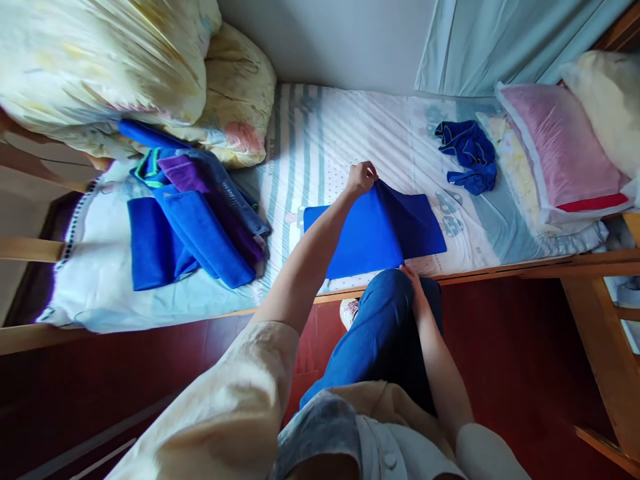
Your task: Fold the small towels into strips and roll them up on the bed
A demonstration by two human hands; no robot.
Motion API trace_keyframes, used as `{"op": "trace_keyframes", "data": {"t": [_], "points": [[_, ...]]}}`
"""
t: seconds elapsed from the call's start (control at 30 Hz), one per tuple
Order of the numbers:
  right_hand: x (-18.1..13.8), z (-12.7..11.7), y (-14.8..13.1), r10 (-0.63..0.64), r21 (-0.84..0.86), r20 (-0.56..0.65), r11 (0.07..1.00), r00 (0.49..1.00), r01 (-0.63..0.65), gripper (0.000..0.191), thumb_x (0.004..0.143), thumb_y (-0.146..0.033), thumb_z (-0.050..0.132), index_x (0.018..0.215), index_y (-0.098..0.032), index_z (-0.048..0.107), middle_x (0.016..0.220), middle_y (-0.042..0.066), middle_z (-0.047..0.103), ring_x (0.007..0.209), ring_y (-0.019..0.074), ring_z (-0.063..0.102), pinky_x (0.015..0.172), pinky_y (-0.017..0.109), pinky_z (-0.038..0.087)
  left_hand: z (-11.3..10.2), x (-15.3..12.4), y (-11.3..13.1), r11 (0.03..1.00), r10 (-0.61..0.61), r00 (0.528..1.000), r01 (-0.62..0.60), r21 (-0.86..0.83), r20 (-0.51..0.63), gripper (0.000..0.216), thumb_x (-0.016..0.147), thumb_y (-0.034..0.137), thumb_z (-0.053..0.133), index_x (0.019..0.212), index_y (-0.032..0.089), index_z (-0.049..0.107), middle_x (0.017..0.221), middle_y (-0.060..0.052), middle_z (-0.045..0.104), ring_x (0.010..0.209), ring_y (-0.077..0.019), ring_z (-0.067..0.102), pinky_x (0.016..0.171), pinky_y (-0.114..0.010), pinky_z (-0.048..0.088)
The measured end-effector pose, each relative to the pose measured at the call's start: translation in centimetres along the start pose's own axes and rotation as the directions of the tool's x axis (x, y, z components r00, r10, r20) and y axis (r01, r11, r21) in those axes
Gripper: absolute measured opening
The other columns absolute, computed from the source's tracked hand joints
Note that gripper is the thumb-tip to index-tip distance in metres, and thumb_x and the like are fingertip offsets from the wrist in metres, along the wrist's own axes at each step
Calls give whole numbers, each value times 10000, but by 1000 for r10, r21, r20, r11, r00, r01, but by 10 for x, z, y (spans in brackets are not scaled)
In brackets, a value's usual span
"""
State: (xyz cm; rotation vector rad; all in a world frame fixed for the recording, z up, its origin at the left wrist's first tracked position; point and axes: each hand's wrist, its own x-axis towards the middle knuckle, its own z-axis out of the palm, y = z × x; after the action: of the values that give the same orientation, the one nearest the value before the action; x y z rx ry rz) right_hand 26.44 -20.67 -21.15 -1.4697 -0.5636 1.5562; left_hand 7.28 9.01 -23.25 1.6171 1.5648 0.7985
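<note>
A bright blue cloth [357,233] lies on the bed near its front edge, with a raised fold across its middle and its right part in shadow. My left hand [363,177] pinches the far end of that fold and holds it up off the mattress. At the near end of the fold, my right hand [411,277] has its fingertips closed on the cloth's edge. My knee is beside the right hand, and part of that hand is hard to see.
Folded blue, purple and denim clothes [200,220] are piled left, beside a bulky pale quilt [240,100]. A crumpled dark blue garment [470,157] and pink pillow [570,147] are on the right. The wooden bed rail [530,270] runs along the front; a curtain [490,47] hangs behind.
</note>
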Motion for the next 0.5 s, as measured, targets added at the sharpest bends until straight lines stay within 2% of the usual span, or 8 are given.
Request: {"op": "trace_keyframes", "data": {"t": [0.07,0.1,0.13,0.2,0.27,0.33,0.4,0.5], "points": [[16,-9,0,-24,47,-120,998,992,30,559,585,-624,970,724,-202,632,689,-73,659,671,97,586,657,216,508,-14,-5,15,997,21,999,-24,-71,-38,89,834,239,699,906,191,681,785,-40,727,835,-242,748,908,-439,626],[24,-14,-5,-59,73,-195,995,979,74,598,476,-608,1000,672,-215,594,631,-91,622,648,88,563,648,206,495,-22,-8,23,994,30,998,-36,-107,-60,82,836,247,704,891,193,676,773,-33,723,823,-231,751,895,-420,629],[32,-18,-13,-111,90,-262,986,959,139,611,430,-586,1007,652,-220,572,608,-97,599,645,86,562,662,204,503,-29,-10,30,988,38,996,-49,-144,-80,88,839,259,711,883,193,672,765,-29,719,806,-220,752,880,-402,633],[46,-27,-37,-257,77,-336,951,906,298,579,468,-559,991,666,-222,564,623,-90,595,675,95,590,724,219,537,-46,-15,45,974,64,991,-87,-211,-113,123,842,288,725,887,189,668,766,-28,717,772,-198,751,845,-368,639],[57,-34,-70,-423,8,-328,893,845,451,523,569,-578,940,740,-224,595,717,-60,654,752,114,635,785,246,561,-64,-18,60,954,106,982,-145,-261,-157,163,838,309,739,916,183,671,782,-28,720,766,-181,750,825,-341,639],[65,-40,-107,-563,-77,-324,817,760,571,511,638,-620,886,847,-227,636,837,-28,707,838,133,668,806,267,567,-83,-23,75,934,158,964,-217,-285,-216,210,835,326,747,965,177,677,810,-25,727,811,-173,756,837,-326,632],[71,-43,-145,-664,-147,-326,739,673,658,532,677,-647,853,936,-229,650,927,-8,722,902,140,686,811,269,563,-104,-29,90,917,207,939,-284,-279,-275,263,839,356,744,1014,170,681,848,-24,738,888,-177,761,868,-323,619],[71,-42,-198,-766,-247,-245,642,594,726,547,750,-656,817,1065,-238,660,999,11,722,958,148,701,804,268,561,-133,-39,112,907,258,907,-346,-239,-334,346,831,425,755,1046,165,682,909,-32,759,993,-197,755,905,-330,598]]}}
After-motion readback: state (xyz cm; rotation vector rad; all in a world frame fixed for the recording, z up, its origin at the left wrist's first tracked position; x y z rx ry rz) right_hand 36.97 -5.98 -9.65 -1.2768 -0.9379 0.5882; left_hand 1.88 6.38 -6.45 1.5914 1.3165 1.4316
